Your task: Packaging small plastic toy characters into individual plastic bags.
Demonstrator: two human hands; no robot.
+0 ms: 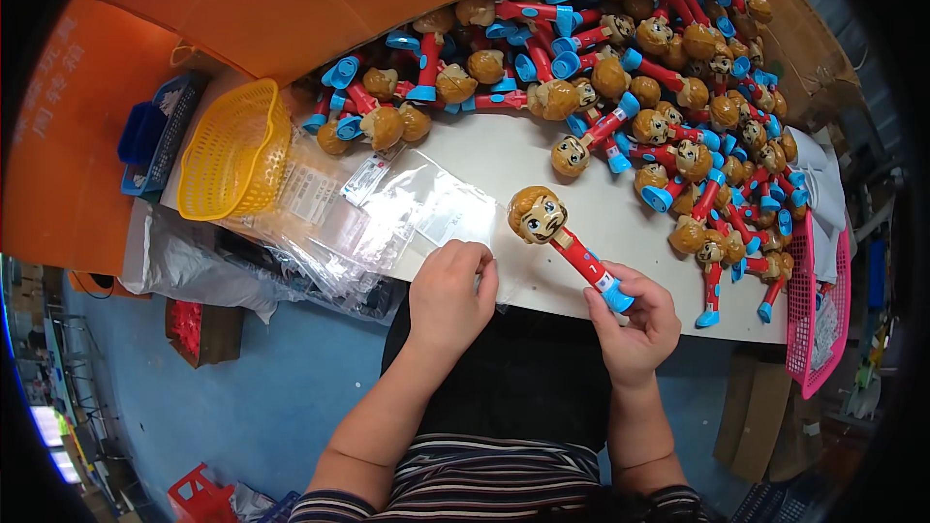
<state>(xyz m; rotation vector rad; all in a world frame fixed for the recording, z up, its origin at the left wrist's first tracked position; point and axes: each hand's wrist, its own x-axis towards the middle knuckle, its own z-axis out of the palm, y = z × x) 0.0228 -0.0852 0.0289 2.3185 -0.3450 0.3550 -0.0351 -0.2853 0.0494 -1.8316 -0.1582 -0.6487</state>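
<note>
My right hand [635, 322] is closed round the blue foot end of a toy figure candy dispenser [583, 260]. It has a big brown-haired, bearded head and a red stem, and it tilts with the head up and to the left. My left hand [449, 295] is at the table's front edge, fingers curled in and thumb against them; what they hold, if anything, is hidden. Just beyond it lie clear plastic bags [426, 199], overlapping, some with white labels. A large heap of similar dispensers [678, 131] covers the back and right of the table.
A yellow basket [235, 150] stands left of the bags, with blue bins [155, 136] beyond it. Orange board [291, 0] walls the back. A pink basket [800, 329] hangs at the right table edge. Below are a red stool [201, 496] and a carton [205, 334].
</note>
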